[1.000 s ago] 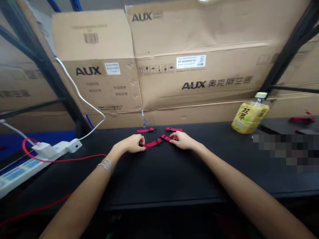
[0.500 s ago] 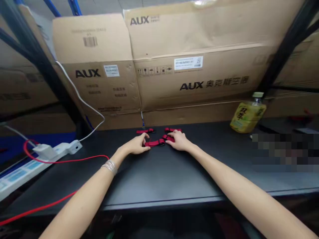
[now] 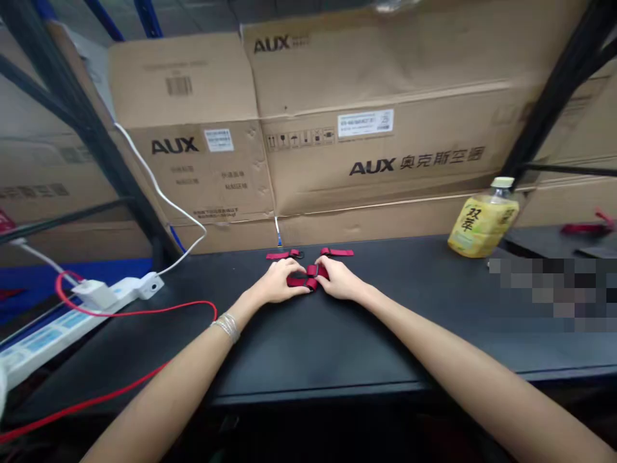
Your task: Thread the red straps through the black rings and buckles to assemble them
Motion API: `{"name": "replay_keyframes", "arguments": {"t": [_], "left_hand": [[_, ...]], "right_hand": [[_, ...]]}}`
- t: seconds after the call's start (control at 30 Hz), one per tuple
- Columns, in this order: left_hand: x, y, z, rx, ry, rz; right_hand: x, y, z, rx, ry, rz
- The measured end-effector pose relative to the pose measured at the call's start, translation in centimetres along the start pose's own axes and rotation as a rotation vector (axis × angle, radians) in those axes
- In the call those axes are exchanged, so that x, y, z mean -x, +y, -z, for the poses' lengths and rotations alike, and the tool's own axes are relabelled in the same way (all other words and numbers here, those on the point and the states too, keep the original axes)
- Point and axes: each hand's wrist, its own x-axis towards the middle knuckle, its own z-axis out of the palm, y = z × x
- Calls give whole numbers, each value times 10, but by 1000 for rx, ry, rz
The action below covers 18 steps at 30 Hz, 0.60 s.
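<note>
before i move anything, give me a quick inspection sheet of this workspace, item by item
surface: black tabletop
job's things: front left strap and front right strap, both red and close together; back left strap and back right strap, also red, lie behind
clutter: yellow bottle upright at right; pixelated area beside it unreadable
hands: left hand around the front left strap, firmness of grip unclear; right hand holds the front right strap
cables: white cable and red cable at left, near power strip
surroundings: AUX cardboard boxes behind, dark frame posts either side
</note>
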Motion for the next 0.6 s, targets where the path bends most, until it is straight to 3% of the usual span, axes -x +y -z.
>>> {"name": "replay_keyframes", "arguments": {"t": [0.23,0.5,0.6], "left_hand": [[-2,0,-9,151,19,60],[1,6,0,145,-25,138],[2,8,1,116,-43,169]], "right_hand": [[2,2,3,-62,-17,-50],[2,-2,5,-64,33,-48],[3,-4,7,-21,-7,-49]]}}
